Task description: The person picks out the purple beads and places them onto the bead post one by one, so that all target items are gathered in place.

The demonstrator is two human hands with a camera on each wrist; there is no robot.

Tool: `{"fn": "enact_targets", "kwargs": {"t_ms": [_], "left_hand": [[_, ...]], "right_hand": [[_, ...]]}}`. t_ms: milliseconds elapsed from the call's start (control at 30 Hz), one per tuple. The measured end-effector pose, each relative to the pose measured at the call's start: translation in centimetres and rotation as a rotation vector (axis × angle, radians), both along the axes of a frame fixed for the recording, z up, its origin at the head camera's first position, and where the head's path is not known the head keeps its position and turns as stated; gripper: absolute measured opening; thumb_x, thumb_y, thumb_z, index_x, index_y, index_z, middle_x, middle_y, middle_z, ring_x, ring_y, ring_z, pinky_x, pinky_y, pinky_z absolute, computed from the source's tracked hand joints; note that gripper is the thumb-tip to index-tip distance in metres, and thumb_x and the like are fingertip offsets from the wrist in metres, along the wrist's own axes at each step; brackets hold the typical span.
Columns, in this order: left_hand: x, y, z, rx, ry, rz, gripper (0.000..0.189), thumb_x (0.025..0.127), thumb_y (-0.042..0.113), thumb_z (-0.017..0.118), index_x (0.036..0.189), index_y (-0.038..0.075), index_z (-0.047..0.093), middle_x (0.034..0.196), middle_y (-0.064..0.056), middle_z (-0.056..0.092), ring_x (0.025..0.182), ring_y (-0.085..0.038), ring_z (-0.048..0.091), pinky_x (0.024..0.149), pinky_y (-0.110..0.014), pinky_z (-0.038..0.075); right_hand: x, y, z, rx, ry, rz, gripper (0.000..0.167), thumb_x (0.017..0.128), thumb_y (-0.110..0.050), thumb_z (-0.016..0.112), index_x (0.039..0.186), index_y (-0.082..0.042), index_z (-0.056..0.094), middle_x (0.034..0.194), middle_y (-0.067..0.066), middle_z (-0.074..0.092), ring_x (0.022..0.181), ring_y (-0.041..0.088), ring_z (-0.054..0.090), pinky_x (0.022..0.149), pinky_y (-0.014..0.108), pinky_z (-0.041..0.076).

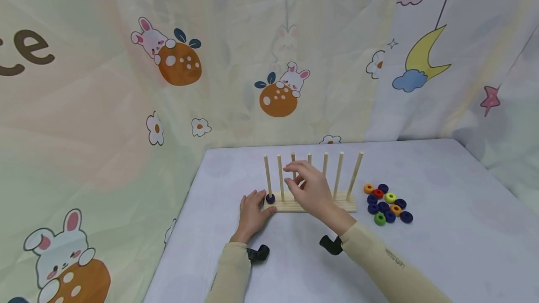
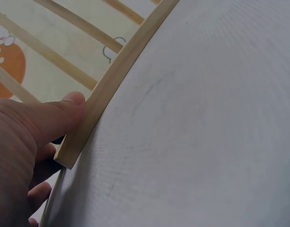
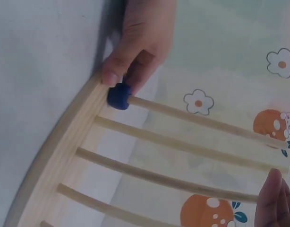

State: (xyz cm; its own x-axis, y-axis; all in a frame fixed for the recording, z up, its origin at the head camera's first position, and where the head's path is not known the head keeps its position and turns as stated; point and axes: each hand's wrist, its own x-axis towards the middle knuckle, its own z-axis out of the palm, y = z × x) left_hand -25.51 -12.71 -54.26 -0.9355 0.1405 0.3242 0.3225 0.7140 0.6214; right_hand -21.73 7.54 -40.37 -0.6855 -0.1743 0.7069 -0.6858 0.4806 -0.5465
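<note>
A pale wooden peg rack point(image 1: 290, 205) stands on the table with several upright pegs. One dark blue bead point(image 1: 270, 198) sits at the foot of its leftmost peg, also seen in the right wrist view as a blue bead point(image 3: 119, 96) against the base. My left hand point(image 1: 253, 214) grips the rack's left end, thumb point(image 2: 69, 113) on the front edge and fingers behind. In front of the pegs, near their upper part, my right hand point(image 1: 312, 190) is raised, its thumb and fingers bent but apart, with nothing visible between them.
To the right of the rack lies a loose group of beads: several dark blue beads point(image 1: 383, 206), a red one point(image 1: 378, 193), a yellow one point(image 1: 390, 198), a green one point(image 1: 380, 219) and orange ones point(image 1: 368, 189). Behind the white table point(image 1: 455, 228) hangs a printed cloth point(image 1: 236, 60).
</note>
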Motion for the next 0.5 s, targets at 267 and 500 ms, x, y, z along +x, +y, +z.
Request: {"fn": "enact_targets", "kwargs": {"t_ms": [267,500], "left_hand": [[0.0,0.3,-0.3,-0.001,-0.040,-0.009,0.063,0.081,0.033,0.079,0.131,0.000,0.059,0.132,-0.014,0.061,0.134,-0.037,0.043,0.115,-0.059,0.015],[-0.1,-0.1,-0.2,-0.008,-0.028,0.005,0.062,0.081,0.033,0.079,0.131,0.000,0.060,0.132,-0.014,0.061,0.134,-0.036,0.044,0.116,-0.058,0.016]], "right_hand": [[1.1,2.8,-3.6,0.001,-0.095,-0.114,0.025,0.082,-0.001,0.075,0.106,-0.005,0.071,0.115,0.008,0.065,0.067,0.009,0.060,0.055,0.022,0.053],[1.1,4.3,-5.9,-0.004,-0.140,-0.163,0.027,0.081,0.001,0.076,0.107,-0.005,0.070,0.110,0.006,0.065,0.066,0.011,0.059,0.057,0.022,0.054]]}}
